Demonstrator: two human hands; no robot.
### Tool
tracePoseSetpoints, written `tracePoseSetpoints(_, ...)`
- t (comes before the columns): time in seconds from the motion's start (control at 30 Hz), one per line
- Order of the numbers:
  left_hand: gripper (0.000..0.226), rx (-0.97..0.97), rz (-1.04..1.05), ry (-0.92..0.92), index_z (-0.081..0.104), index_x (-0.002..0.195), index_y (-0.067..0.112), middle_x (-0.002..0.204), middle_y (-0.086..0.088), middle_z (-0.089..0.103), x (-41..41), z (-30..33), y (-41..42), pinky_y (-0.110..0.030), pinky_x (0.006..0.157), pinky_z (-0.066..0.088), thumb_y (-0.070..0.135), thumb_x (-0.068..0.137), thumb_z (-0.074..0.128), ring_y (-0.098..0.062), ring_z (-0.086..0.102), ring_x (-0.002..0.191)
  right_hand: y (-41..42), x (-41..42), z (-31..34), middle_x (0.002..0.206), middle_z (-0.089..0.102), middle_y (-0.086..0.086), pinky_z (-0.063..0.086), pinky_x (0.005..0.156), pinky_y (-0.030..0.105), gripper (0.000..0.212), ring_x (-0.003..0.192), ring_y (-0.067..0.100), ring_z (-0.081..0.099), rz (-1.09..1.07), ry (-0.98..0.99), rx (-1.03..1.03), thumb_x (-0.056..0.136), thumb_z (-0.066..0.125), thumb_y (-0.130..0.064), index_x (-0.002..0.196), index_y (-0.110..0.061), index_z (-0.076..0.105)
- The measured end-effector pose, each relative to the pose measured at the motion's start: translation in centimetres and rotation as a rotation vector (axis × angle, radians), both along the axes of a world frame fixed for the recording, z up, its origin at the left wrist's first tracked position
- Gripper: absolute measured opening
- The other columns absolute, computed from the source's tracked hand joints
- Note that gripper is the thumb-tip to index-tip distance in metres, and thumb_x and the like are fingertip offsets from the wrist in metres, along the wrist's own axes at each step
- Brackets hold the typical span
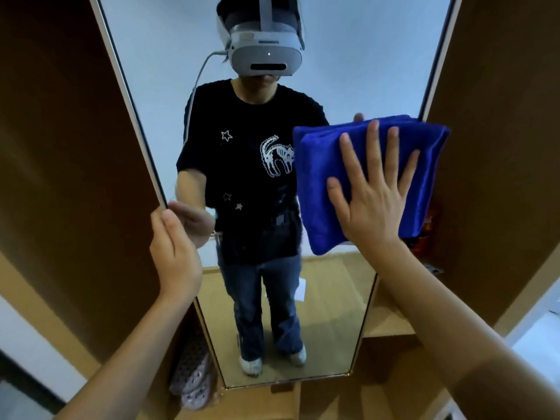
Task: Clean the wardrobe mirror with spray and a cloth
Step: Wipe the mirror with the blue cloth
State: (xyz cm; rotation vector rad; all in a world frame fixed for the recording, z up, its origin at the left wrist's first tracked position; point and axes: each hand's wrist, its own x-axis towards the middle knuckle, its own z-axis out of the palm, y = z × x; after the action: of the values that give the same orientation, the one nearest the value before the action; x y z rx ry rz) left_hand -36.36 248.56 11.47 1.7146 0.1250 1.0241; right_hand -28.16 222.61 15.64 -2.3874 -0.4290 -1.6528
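Head view: right hand [374, 189], fingers spread, presses blue cloth [321, 189] flat against mirror [181, 86]; left hand [174, 253] grips its edge.

The mirror [272, 183] stands directly in front of me, set between two wardrobe panels: one wardrobe panel [69, 147] to its left, the other [500, 131] to its right. My right hand [374, 189] lies flat on the cloth [372, 177], fingers spread, pressing it against the right part of the mirror; the cloth reaches to the mirror's right edge. My left hand [174, 253] sits at the mirror's left edge, about mid-height, its fingers wrapped around that edge. Below and to the left of the mirror, a pair of slippers [194, 380] rests on the floor [257, 407]. Below the mirror's right side sits a low shelf [391, 325].
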Motion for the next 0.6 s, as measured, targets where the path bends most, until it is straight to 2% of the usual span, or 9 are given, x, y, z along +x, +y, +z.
tracePoseSetpoints(0.13, 0.029, -0.033, -0.032, 0.033, 0.047, 0.107, 0.015, 0.090, 0.011, 0.052, -0.3, -0.3, 0.3, -0.005, 0.072, 0.041, 0.028, 0.107, 0.021, 0.012, 0.054, 0.081, 0.0, -0.2, -0.7, 0.161, 0.016, 0.007, -0.002, 0.116, 0.057, 0.058, 0.148, 0.030, 0.005, -0.013, 0.033, 0.064, 0.101, 0.023, -0.052, 0.154, -0.033, 0.009)
tracePoseSetpoints(0.2, 0.029, -0.031, -0.047, 0.051, 0.047, 0.105, 0.015, 0.089, 0.010, 0.052, -0.3, -0.6, 0.3, -0.006, 0.072, 0.041, 0.027, 0.107, 0.021, 0.011, 0.054, 0.080, 0.8, -0.6, -3.2, 0.164, -0.002, -0.002, -0.004, 0.117, 0.057, 0.060, 0.150, 0.023, -0.009, -0.014, 0.063, 0.043, 0.101, 0.020, -0.053, 0.153, -0.038, -0.003)
tracePoseSetpoints(0.27, 0.029, -0.035, -0.040, 0.055, 0.047, 0.103, 0.015, 0.088, 0.009, 0.053, -0.2, -0.7, 0.3, -0.008, 0.070, 0.041, 0.028, 0.107, 0.021, 0.009, 0.054, 0.078, 2.1, -0.9, -5.7, 0.162, -0.016, -0.010, -0.005, 0.117, 0.055, 0.060, 0.149, 0.018, -0.015, -0.007, 0.057, -0.013, 0.101, 0.021, -0.054, 0.153, -0.039, -0.005)
tracePoseSetpoints(0.37, 0.031, -0.048, 0.001, 0.069, 0.047, 0.107, 0.018, 0.092, 0.011, 0.055, -0.1, -0.7, 0.1, -0.014, 0.072, 0.041, 0.034, 0.106, 0.021, 0.008, 0.055, 0.084, 5.5, -1.3, -7.7, 0.163, -0.012, -0.009, -0.002, 0.118, 0.054, 0.060, 0.150, 0.019, -0.008, 0.005, -0.014, -0.065, 0.101, 0.027, -0.053, 0.154, -0.037, 0.003)
tracePoseSetpoints(0.47, 0.039, -0.077, 0.018, 0.080, 0.049, 0.109, 0.021, 0.099, 0.005, 0.060, -0.1, -0.7, -0.2, -0.028, 0.080, 0.045, 0.044, 0.102, 0.019, -0.009, 0.060, 0.095, 9.4, -1.9, -8.3, 0.163, -0.009, -0.007, -0.001, 0.119, 0.054, 0.061, 0.151, 0.018, -0.005, 0.011, -0.060, -0.084, 0.101, 0.030, -0.053, 0.154, -0.036, 0.005)
tracePoseSetpoints(0.53, 0.045, -0.109, -0.001, 0.067, 0.052, 0.107, 0.022, 0.099, 0.003, 0.064, -0.3, -0.6, -0.3, -0.037, 0.083, 0.050, 0.051, 0.099, 0.019, -0.011, 0.063, 0.092, 12.0, -2.5, -8.1, 0.163, -0.010, -0.006, -0.001, 0.119, 0.053, 0.062, 0.151, 0.018, -0.005, 0.019, -0.065, -0.094, 0.100, 0.031, -0.054, 0.154, -0.037, 0.004)
tracePoseSetpoints(0.6, 0.046, -0.177, -0.036, 0.079, 0.054, 0.101, 0.026, 0.092, 0.007, 0.064, -0.7, 0.0, -0.4, -0.036, 0.082, 0.049, 0.054, 0.097, 0.018, -0.003, 0.062, 0.082, 14.5, -3.1, -7.6, 0.163, -0.011, -0.006, -0.004, 0.119, 0.052, 0.062, 0.150, 0.017, -0.010, 0.031, -0.042, -0.118, 0.101, 0.028, -0.055, 0.153, -0.038, 0.000)
